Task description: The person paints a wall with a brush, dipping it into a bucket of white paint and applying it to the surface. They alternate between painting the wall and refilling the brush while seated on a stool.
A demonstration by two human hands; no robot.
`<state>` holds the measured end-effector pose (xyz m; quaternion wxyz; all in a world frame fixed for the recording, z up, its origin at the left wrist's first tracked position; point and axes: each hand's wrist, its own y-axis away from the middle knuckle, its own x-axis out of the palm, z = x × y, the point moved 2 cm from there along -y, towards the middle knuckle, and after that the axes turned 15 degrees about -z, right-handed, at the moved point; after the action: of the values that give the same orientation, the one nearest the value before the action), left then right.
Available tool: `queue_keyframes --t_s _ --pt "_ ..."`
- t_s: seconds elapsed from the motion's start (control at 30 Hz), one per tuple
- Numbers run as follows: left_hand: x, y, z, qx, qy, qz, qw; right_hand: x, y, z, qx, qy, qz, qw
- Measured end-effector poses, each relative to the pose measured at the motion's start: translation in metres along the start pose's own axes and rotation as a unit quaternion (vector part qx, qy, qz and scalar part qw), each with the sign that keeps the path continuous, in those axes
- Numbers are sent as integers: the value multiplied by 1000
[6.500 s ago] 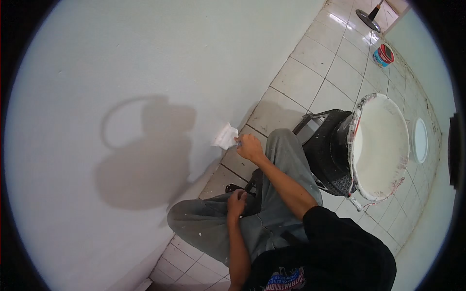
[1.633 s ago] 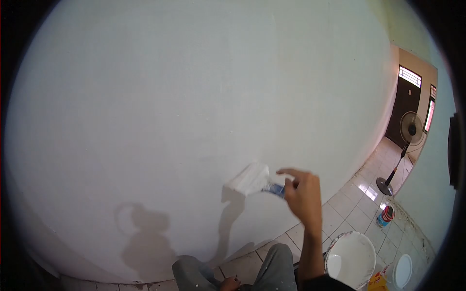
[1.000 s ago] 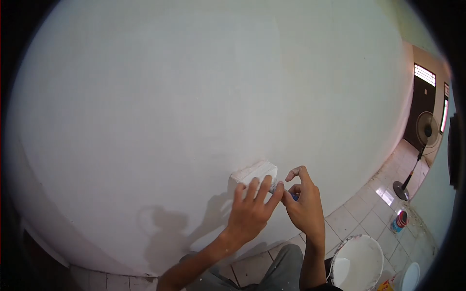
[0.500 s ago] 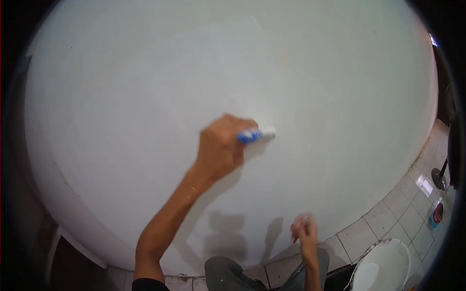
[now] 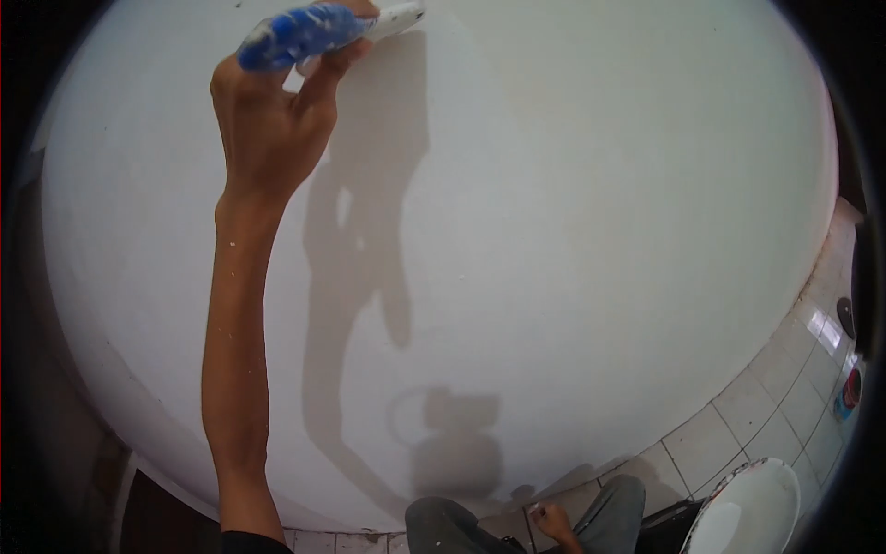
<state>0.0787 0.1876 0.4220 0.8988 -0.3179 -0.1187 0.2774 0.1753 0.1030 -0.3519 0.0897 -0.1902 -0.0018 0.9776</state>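
Left hand [image 5: 272,120] up high, fingers [image 5: 323,69] wrapped tight around the blue handle of a paint brush [image 5: 318,26]. White brush tip just past the fingertips, pressed flat on the white wall [image 5: 572,212]. Dark shadow of arm and brush on the wall right beside the fingers, a little below them. Long bare arm straight down from the hand to a black sleeve at the bottom edge. Right hand [image 5: 554,524] far below the brush, low down on a knee in grey trousers [image 5: 443,528], fingers curled in loosely, empty as far as can be seen. Big white paint bucket [image 5: 752,508] on the tiled floor [image 5: 757,406], just to the right of that low hand. Small red and blue can [image 5: 849,392] farther off, by the right edge.
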Motion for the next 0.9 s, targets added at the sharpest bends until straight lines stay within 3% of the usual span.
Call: queue_keyframes --t_s 0.07,0.13,0.23,0.47,0.53,0.63,0.73,0.77,0.9 --pt "10 22 -12 23 0 -5 1000 11 -10 -25 6 64 16 998" --pt "15 64 -56 61 -121 48 990 13 4 -35 10 101 29 994" --pt "11 126 -133 9 -138 119 983 -1 0 -8 -3 109 20 994" --pt "-11 238 -308 -128 63 252 957 -5 3 -2 0 162 9 987" --pt "-11 246 -328 -118 83 250 957 -4 4 -5 -9 178 19 984" --pt "-3 226 -315 -152 100 210 961 6 4 -13 -28 179 39 983" --pt "15 184 -231 -203 140 119 962 8 11 -7 -16 158 62 985" --pt "17 170 -200 -288 107 126 943 4 10 -1 1 167 84 982" --pt "33 70 -111 -146 5 37 989 -13 7 15 14 194 123 973"
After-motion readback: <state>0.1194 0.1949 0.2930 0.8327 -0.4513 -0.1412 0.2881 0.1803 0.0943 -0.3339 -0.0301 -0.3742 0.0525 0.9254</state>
